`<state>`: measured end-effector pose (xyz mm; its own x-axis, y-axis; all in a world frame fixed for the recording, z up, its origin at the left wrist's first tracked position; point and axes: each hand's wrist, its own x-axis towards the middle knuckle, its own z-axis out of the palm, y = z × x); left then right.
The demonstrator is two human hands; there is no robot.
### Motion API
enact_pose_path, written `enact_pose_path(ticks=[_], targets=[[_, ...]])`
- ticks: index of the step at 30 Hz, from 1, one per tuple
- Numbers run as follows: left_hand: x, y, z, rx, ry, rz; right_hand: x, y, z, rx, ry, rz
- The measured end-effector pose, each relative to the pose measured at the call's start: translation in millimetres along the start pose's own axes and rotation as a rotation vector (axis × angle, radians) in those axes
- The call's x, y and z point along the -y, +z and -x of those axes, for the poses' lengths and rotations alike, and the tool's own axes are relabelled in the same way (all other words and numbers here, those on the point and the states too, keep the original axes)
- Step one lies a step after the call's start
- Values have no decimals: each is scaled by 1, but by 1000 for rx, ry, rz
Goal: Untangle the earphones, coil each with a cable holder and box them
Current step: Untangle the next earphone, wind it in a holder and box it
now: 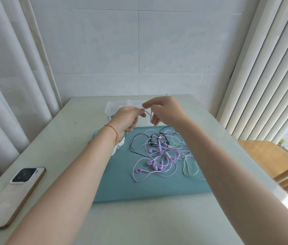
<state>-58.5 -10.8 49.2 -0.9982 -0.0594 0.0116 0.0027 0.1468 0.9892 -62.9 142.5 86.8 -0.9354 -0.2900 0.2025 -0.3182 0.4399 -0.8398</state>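
Earphones (159,154), purple, black and green, lie tangled on the teal mat (118,184), so untangling has barely begun. Raised above them before the clear plastic box (120,105), the left hand (127,119) and right hand (164,110) each pinch one thin greenish cable (148,114), possibly a loop. Next, that strand needs drawing free of the heap.
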Motion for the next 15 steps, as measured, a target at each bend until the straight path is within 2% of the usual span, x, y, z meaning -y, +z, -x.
enact_pose_path(ticks=[6,9,11,15], targets=[[20,-6,-17,-227,-51,25,-10,-2,-12,-151,89,17],[27,-11,-23,-300,-94,115,-22,-4,-18,-166,72,169],[28,-12,-25,-267,-131,112,-29,0,-23,-208,6,272],[27,-5,-25,-87,-211,158,-36,16,-25,-225,-152,324]])
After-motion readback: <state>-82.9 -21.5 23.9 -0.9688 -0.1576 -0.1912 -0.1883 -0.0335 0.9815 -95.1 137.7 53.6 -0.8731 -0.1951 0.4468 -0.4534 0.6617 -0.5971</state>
